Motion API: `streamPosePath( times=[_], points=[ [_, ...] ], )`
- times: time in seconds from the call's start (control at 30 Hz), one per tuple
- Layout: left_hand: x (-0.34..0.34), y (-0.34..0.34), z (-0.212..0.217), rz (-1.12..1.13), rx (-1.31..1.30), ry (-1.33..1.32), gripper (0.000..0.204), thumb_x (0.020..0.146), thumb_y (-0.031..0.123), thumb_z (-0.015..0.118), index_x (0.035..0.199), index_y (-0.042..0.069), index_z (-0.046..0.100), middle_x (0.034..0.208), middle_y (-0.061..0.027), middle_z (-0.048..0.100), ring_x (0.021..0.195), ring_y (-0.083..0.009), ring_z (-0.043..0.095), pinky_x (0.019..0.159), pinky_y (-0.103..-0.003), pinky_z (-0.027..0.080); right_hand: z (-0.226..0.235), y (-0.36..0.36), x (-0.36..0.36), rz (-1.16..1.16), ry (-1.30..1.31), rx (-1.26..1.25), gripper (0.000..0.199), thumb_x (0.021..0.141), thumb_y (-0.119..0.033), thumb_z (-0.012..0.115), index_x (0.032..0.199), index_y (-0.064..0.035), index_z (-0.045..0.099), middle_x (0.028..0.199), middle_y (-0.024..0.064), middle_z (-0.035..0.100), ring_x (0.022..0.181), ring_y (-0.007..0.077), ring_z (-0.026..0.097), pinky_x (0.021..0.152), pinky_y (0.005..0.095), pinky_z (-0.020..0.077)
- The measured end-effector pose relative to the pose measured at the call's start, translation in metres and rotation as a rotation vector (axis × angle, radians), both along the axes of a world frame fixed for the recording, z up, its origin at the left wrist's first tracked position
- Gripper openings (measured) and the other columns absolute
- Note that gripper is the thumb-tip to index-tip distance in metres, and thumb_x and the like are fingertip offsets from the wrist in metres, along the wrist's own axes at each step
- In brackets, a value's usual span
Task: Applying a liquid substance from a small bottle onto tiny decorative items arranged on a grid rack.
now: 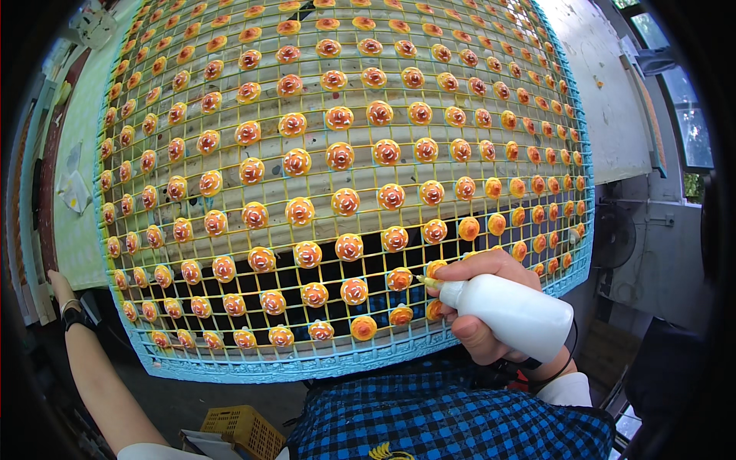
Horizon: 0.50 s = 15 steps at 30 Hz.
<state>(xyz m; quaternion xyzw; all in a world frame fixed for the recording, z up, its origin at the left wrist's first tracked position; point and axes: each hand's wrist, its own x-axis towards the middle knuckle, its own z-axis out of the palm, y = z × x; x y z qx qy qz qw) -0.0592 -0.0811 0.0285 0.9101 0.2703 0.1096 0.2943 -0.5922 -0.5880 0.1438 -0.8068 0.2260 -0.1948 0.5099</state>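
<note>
1. Head view: right hand [479,307] wrapped shut around a white squeeze bottle [517,316] at the near right, fingers [491,264] curled over its neck and thumb underneath.
2. Bottle lying slanted, body toward the near right, thin nozzle [424,281] sticking out left past the fingertips, tip just beside an orange piece with white swirl [399,279] on the rack.
3. Large wire grid rack [337,360] with pale blue rim filling the middle, tilted away, covered in rows of small orange pieces, most topped with white swirls; plain ones along the right edge [497,224].
4. Left hand [60,287] far out at the left, below the rack's left corner, mostly cut off in shadow; grip impossible to tell.
5. Yellow plastic crate [241,431] near, below the rack.
</note>
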Motion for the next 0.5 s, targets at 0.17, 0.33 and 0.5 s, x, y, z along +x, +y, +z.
streamPosePath(
  times=[0.17,0.33,0.5],
  points=[
    [0.003,0.003,-0.002,-0.013,0.005,0.0,0.071,0.082,0.049,0.022,0.12,-0.009,0.034,0.126,-0.0213,0.034,0.12,-0.0287,0.029,0.097,-0.033,0.022,0.0,0.001,-0.002,-0.016,-0.002,0.031,0.031,0.071,-0.033,0.064,0.078,-0.0034,0.06,0.072,0.0059,0.058,0.05,0.0142,0.056,0.044,0.0225,0.0437],
    [0.006,0.007,-0.003,-0.024,0.013,0.0,0.07,0.082,0.049,0.022,0.12,-0.009,0.034,0.126,-0.0213,0.034,0.12,-0.029,0.029,0.097,-0.033,0.022,0.001,0.001,-0.003,0.004,-0.004,0.05,0.032,0.069,-0.032,0.065,0.081,-0.0032,0.059,0.073,0.006,0.059,0.054,0.0155,0.058,0.045,0.0228,0.0445],
    [0.008,0.011,-0.004,-0.036,0.02,0.0,0.07,0.082,0.049,0.022,0.12,-0.009,0.034,0.126,-0.0213,0.034,0.12,-0.0293,0.029,0.097,-0.033,0.022,0.001,-0.004,0.0,0.101,-0.027,-0.088,0.034,0.068,-0.033,0.066,0.083,-0.0028,0.059,0.072,0.0067,0.06,0.056,0.0164,0.059,0.046,0.023,0.0451]
  ],
)
